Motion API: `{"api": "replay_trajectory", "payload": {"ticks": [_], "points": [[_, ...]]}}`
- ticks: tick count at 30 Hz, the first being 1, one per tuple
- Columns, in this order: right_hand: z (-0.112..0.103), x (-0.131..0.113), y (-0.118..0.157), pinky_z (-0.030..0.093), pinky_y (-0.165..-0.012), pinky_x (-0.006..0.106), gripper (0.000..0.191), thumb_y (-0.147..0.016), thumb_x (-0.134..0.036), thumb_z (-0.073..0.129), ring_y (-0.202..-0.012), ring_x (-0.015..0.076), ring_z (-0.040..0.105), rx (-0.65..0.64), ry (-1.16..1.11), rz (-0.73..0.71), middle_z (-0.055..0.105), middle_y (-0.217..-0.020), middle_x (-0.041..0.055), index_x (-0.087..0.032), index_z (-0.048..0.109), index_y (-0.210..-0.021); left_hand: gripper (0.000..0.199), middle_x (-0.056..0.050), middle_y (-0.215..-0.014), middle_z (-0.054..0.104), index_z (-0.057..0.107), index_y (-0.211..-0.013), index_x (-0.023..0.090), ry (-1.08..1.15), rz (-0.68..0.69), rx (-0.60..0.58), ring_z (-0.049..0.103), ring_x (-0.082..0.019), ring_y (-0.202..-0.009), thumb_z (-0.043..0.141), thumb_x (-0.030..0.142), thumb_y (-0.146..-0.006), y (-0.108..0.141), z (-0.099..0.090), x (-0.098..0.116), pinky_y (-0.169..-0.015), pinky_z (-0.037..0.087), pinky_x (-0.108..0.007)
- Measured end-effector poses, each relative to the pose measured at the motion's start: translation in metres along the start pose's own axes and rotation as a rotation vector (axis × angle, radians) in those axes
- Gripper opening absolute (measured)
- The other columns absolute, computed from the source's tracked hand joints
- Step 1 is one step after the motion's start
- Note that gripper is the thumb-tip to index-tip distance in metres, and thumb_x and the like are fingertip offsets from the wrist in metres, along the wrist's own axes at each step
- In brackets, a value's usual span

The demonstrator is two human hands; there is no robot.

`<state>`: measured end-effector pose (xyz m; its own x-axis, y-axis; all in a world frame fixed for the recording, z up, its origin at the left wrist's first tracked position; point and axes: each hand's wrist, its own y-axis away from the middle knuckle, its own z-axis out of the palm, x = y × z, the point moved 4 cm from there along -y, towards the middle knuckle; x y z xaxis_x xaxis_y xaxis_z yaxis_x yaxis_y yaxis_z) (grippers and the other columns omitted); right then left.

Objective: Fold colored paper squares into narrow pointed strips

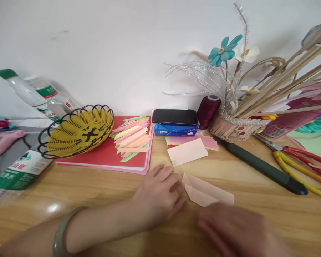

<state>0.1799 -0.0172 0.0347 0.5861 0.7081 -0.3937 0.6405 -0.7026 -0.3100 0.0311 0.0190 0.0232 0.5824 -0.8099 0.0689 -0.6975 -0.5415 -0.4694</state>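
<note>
A peach-coloured piece of paper [211, 191], creased along its length, lies on the wooden table in front of me. My left hand [163, 191], with a green bangle [60, 232] on its forearm, has curled fingers closed at the paper's left end. My right hand [238, 228] is smeared by motion at the paper's lower right edge, and its fingertips cannot be made out. Just behind lies a flat peach sheet [187, 151], partly over a pink stack of paper [207, 140].
A yellow woven basket [80, 134] and folded paper strips [133, 137] rest on red paper [123, 123]. A phone [174, 116] tops a blue tissue pack [176, 130]. Purple thread [208, 110], a flower pot [230, 126], a dark-green-handled tool [262, 166] and scissors [305, 164] stand or lie rightward; bottles [24, 169] leftward.
</note>
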Motion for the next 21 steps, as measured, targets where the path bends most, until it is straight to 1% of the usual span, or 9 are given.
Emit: {"api": "replay_trajectory", "payload": {"ticks": [2, 3, 5, 7, 8, 10, 15, 18, 21], "points": [[-0.011, 0.021, -0.01, 0.051, -0.062, 0.027, 0.021, -0.09, -0.021, 0.039, -0.072, 0.0165, 0.065, 0.092, 0.032, 0.186, 0.068, -0.081, 0.0052, -0.021, 0.06, -0.093, 0.021, -0.003, -0.074, 0.058, 0.062, -0.073, 0.014, -0.05, 0.041, 0.033, 0.054, -0.018, -0.083, 0.05, 0.024, -0.088, 0.0, 0.003, 0.002, -0.074, 0.045, -0.033], [-0.012, 0.03, -0.014, 0.051, -0.066, 0.029, 0.02, -0.09, -0.022, 0.04, -0.074, 0.0175, 0.065, 0.085, 0.062, 0.238, 0.068, -0.084, 0.0059, -0.021, 0.06, -0.094, 0.022, -0.002, -0.072, 0.057, 0.061, -0.071, 0.015, -0.072, 0.065, 0.048, 0.053, -0.017, -0.082, 0.05, 0.023, -0.088, 0.0, 0.005, 0.003, -0.075, 0.045, -0.032], [-0.008, 0.045, -0.019, 0.049, -0.062, 0.03, 0.017, -0.085, -0.02, 0.044, -0.068, 0.0174, 0.063, 0.0, 0.077, 0.33, 0.068, -0.081, 0.0045, -0.021, 0.061, -0.087, 0.023, -0.001, -0.069, 0.056, 0.061, -0.07, 0.014, -0.098, 0.097, 0.078, 0.053, -0.017, -0.082, 0.051, 0.024, -0.088, -0.001, 0.008, 0.004, -0.077, 0.044, -0.033], [0.002, 0.05, -0.02, 0.045, -0.051, 0.026, 0.015, -0.081, -0.018, 0.047, -0.054, 0.0145, 0.059, -0.085, 0.054, 0.398, 0.064, -0.065, -0.0002, -0.022, 0.058, -0.071, 0.025, -0.001, -0.068, 0.056, 0.061, -0.069, 0.013, -0.103, 0.093, 0.089, 0.053, -0.018, -0.081, 0.052, 0.026, -0.088, -0.002, 0.01, 0.003, -0.076, 0.044, -0.034], [0.006, 0.049, -0.019, 0.041, -0.046, 0.024, 0.016, -0.08, -0.018, 0.048, -0.048, 0.0129, 0.056, -0.104, 0.045, 0.411, 0.061, -0.058, -0.0022, -0.022, 0.055, -0.066, 0.025, -0.002, -0.067, 0.056, 0.061, -0.068, 0.013, -0.097, 0.088, 0.088, 0.053, -0.018, -0.08, 0.052, 0.026, -0.088, -0.002, 0.01, 0.002, -0.075, 0.044, -0.034], [0.011, 0.044, -0.016, 0.037, -0.042, 0.022, 0.017, -0.077, -0.016, 0.049, -0.043, 0.0111, 0.052, -0.121, 0.028, 0.422, 0.058, -0.052, -0.0046, -0.022, 0.053, -0.062, 0.024, -0.002, -0.067, 0.056, 0.061, -0.067, 0.012, -0.076, 0.081, 0.085, 0.053, -0.018, -0.077, 0.054, 0.024, -0.087, -0.004, 0.01, 0.001, -0.07, 0.045, -0.032], [0.012, 0.038, -0.017, 0.036, -0.044, 0.023, 0.016, -0.082, -0.026, 0.048, -0.046, 0.0121, 0.052, -0.063, 0.082, 0.465, 0.057, -0.056, -0.0039, -0.022, 0.05, -0.067, 0.02, -0.002, -0.071, 0.057, 0.061, -0.072, 0.012, -0.014, 0.037, 0.057, 0.051, -0.017, -0.075, 0.053, 0.022, -0.087, -0.003, 0.009, -0.001, -0.063, 0.043, -0.029], [0.014, 0.035, -0.021, 0.037, -0.047, 0.024, 0.015, -0.084, -0.023, 0.045, -0.051, 0.0134, 0.053, 0.001, 0.158, 0.397, 0.057, -0.061, -0.0017, -0.022, 0.049, -0.069, 0.019, -0.002, -0.073, 0.057, 0.063, -0.076, 0.013, 0.058, -0.022, 0.001, 0.049, -0.016, -0.075, 0.052, 0.022, -0.088, -0.002, 0.01, -0.003, -0.061, 0.041, -0.028], [0.017, 0.03, -0.022, 0.041, -0.053, 0.026, 0.019, -0.087, -0.018, 0.039, -0.06, 0.0146, 0.054, 0.039, 0.178, 0.303, 0.057, -0.069, 0.0011, -0.021, 0.051, -0.072, 0.018, -0.001, -0.073, 0.058, 0.064, -0.072, 0.016, 0.117, -0.078, 0.005, 0.048, -0.016, -0.074, 0.056, 0.023, -0.086, -0.001, 0.009, -0.007, -0.06, 0.039, -0.028]]}}
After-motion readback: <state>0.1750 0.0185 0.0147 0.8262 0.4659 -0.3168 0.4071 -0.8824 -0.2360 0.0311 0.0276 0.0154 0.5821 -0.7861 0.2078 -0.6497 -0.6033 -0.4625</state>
